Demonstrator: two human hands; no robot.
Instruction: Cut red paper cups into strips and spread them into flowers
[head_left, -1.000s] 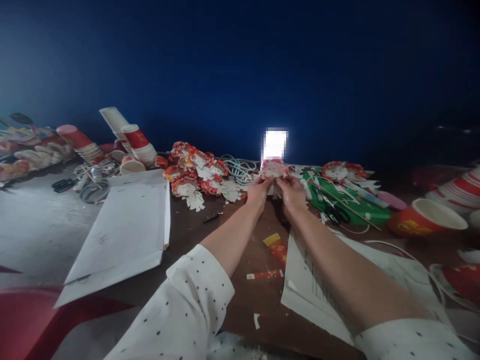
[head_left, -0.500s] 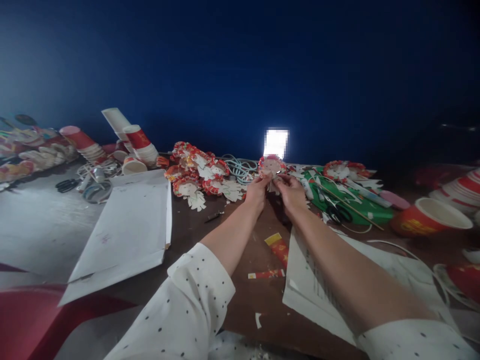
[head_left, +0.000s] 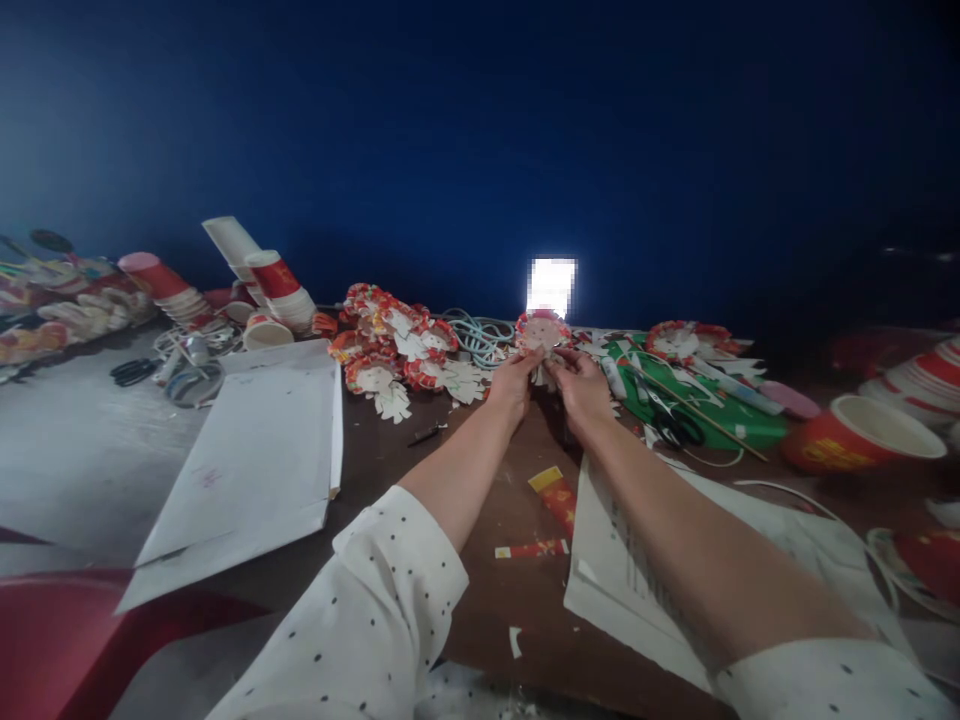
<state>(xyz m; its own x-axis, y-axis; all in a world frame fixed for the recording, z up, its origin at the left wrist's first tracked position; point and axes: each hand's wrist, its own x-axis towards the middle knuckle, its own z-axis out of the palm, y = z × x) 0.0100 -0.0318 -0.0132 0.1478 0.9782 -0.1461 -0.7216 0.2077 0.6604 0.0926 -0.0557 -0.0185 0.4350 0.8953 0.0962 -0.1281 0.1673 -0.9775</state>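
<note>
Both hands meet at a paper-cup flower craft (head_left: 543, 328), a round pale disc with a curled red rim and white paper below. My left hand (head_left: 514, 385) pinches its lower left side. My right hand (head_left: 582, 388) grips the lower right, fingertips close to the left ones; the fingers hide the craft's lower part. Left of the hands lies a pile of similar red-and-white paper crafts (head_left: 401, 335), some with white leaf-shaped pieces. Another such craft (head_left: 686, 342) rests to the right on a green sheet (head_left: 735, 425).
Scissors (head_left: 675, 420) lie on the green sheet, near a red paper cup (head_left: 862, 435). Stacked cups (head_left: 281, 290) lean at the back left, behind a white board (head_left: 255, 450). Printed paper (head_left: 622, 580) sits beneath my right arm. Red strips (head_left: 532, 549) and a cord bundle (head_left: 480, 338) lie on the brown table.
Almost nothing differs. Both hands keep their hold on the craft at nearly the same spot, with only slight finger movement.
</note>
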